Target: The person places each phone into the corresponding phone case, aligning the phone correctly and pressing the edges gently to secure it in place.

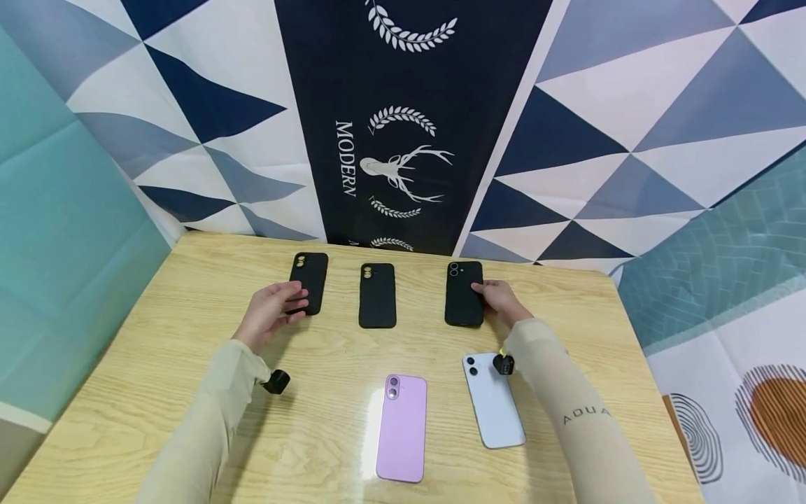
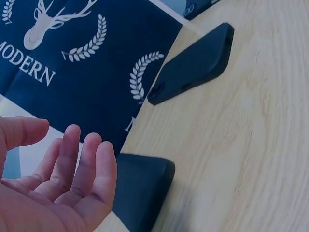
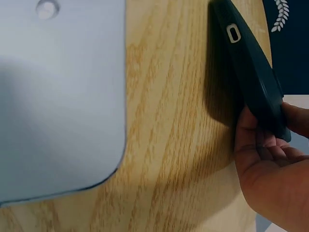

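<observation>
Three black phone cases lie in a row at the back of the wooden table [image 1: 157, 392]: left [image 1: 310, 280], middle [image 1: 377, 295] and right [image 1: 462, 297]. My left hand [image 1: 277, 308] hovers at the left case [image 2: 142, 191], palm up and fingers relaxed, holding nothing. My right hand [image 1: 497, 294] grips the right edge of the right case [image 3: 251, 72], fingers underneath and thumb on top, so that edge is tilted up off the table. A purple phone [image 1: 401, 427] and a light blue phone [image 1: 494, 406] lie face down nearer me.
Patterned cloth with a dark banner [image 1: 403, 126] hangs right behind the cases. The light blue phone [image 3: 58, 96] lies just below my right wrist. The middle case [image 2: 193, 63] sits a short way right of my left hand. Bare wood lies at the front left.
</observation>
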The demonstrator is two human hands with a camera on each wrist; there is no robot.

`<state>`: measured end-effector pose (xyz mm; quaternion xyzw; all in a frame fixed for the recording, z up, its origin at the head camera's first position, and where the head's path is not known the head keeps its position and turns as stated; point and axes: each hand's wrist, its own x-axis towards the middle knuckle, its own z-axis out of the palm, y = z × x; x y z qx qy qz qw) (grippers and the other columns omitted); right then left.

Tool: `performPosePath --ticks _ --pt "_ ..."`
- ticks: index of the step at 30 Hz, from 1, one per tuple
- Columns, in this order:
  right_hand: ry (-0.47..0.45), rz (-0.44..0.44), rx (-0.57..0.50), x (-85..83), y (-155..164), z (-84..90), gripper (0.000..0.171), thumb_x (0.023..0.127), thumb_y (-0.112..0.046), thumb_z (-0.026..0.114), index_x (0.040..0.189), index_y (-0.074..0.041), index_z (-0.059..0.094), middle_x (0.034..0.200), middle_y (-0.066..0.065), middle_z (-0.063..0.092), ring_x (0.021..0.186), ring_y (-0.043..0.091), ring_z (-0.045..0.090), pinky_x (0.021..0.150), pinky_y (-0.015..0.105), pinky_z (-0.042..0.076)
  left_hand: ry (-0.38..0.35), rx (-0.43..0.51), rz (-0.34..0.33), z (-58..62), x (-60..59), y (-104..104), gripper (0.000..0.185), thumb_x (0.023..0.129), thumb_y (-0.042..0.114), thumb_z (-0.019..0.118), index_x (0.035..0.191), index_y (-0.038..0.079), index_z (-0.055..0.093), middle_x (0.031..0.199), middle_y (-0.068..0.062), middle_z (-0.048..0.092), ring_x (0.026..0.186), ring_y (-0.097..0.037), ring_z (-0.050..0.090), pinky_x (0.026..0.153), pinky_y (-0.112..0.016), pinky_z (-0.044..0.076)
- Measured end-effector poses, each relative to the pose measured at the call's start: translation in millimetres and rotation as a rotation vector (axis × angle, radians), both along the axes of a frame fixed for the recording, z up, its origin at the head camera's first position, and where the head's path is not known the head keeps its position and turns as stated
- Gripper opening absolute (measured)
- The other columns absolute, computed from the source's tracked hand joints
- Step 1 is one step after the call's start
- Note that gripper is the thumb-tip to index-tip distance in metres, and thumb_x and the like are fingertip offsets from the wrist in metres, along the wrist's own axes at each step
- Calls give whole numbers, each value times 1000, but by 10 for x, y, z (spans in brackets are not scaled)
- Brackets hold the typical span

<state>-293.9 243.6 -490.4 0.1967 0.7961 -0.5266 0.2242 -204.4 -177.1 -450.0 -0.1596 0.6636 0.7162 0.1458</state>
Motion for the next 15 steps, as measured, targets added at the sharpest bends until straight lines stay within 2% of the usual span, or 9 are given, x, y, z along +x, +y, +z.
performPosePath --ticks 4,10,15 --pt "17 -12 53 -4 -2 1 57 100 -26 43 146 2 23 144 22 38 123 28 45 105 41 43 -4 -22 16 -20 -40 -49 47 97 29 51 134 3 41 107 2 61 92 -8 61 82 -23 55" --pt "52 -23 115 15 -5 2 55 99 -25 46 143 3 29 140 23 42 120 29 49 101 41 47 -13 -120 39 -74 -126 -97 48 97 29 49 136 2 41 110 0 58 95 -12 59 80 -23 55" --pt "83 -19 176 43 -23 9 52 97 -25 49 139 4 37 135 23 47 112 26 53 85 31 53 -10 -186 59 -101 -201 -108 46 98 26 47 136 0 41 106 1 57 97 -15 58 85 -27 54"
